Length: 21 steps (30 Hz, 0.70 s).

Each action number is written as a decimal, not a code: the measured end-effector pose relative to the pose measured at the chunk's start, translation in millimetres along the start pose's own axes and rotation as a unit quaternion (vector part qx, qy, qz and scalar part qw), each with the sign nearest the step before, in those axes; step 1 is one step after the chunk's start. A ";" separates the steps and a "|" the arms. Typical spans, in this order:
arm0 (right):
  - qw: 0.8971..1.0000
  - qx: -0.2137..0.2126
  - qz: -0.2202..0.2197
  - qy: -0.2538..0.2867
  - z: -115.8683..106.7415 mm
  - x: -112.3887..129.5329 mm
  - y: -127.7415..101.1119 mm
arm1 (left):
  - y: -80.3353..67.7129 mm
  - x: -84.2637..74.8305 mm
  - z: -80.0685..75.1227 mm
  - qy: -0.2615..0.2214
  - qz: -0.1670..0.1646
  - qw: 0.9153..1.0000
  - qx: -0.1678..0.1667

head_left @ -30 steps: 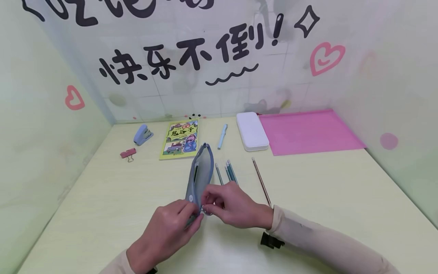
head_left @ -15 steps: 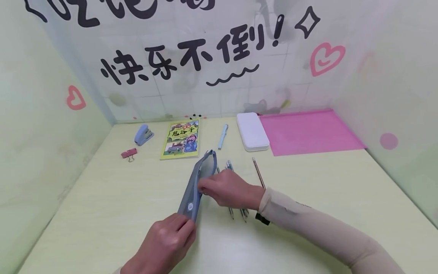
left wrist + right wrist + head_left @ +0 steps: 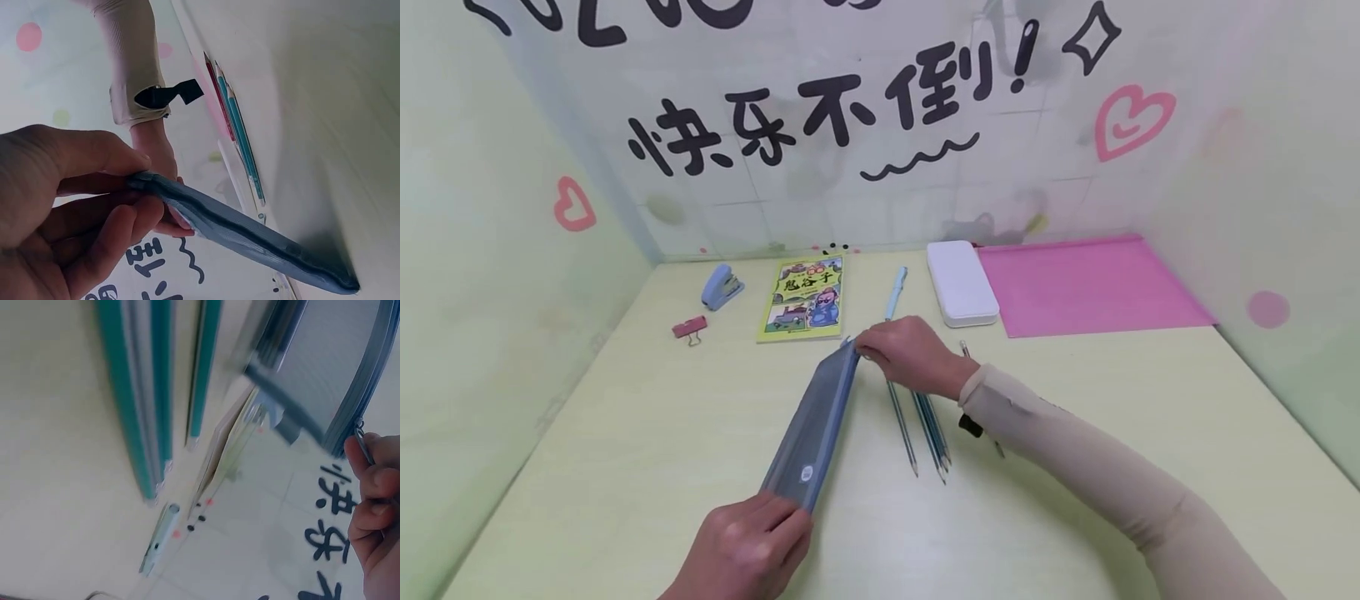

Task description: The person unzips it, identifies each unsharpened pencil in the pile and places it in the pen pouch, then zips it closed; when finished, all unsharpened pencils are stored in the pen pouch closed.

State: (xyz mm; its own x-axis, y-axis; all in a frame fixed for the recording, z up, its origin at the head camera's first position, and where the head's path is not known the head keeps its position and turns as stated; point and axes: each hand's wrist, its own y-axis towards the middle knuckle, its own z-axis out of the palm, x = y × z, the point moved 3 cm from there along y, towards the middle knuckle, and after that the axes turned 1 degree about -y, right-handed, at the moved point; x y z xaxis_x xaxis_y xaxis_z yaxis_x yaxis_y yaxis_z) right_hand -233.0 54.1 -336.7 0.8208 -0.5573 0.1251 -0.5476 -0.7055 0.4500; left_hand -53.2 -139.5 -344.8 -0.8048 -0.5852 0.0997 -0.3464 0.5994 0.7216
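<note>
A blue-grey mesh zipper pouch (image 3: pixel 814 425) stands tilted on its edge above the table, its long zipped edge uppermost. The near corner is pinched by my left hand (image 3: pixel 745 542), thumb over curled fingers, as the left wrist view shows. At the far corner, my right hand (image 3: pixel 913 354) pinches the small metal zipper pull (image 3: pixel 359 432) between thumb and finger. The zipped edge looks drawn together along its length. Just right of the pouch lie several teal pencils (image 3: pixel 931 429), their upper ends partly hidden under my right hand. A brownish-red pencil (image 3: pixel 219 97) lies partly behind my right forearm.
Toward the back stand a blue stapler (image 3: pixel 722 287), a red binder clip (image 3: pixel 690 327), a yellow comic-style book (image 3: pixel 802 298), a light blue pen (image 3: pixel 896 292) and a white case (image 3: pixel 962 283). A pink sheet (image 3: pixel 1093 287) lies at the back right. Walls close three sides.
My right hand has drawn the zipper pull from the near end to the far corner, and the pouch's opening has come together. My left hand has shifted slightly nearer, still gripping the near end.
</note>
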 end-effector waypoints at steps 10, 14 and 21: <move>0.991 0.068 0.087 0.073 -0.7 -13.7 -12.8 | -17.5 18.4 -8.4 0.038 -0.080 0.988 0.127; 0.969 0.157 0.125 0.146 1.8 -4.1 -28.0 | -33.5 53.4 -8.9 0.062 -0.208 0.937 0.273; 0.943 0.269 0.056 0.190 20.4 40.2 -49.5 | -55.4 121.8 3.8 0.004 -0.287 0.887 0.361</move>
State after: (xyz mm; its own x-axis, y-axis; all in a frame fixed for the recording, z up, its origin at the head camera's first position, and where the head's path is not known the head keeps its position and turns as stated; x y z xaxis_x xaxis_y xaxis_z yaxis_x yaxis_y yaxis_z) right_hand -176.2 57.7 -372.0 0.6957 -0.5175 0.4982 -0.5547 -0.8277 -0.0851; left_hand -133.8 -241.9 -375.3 -0.3935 -0.9094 -0.1345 -0.9190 0.3933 0.0290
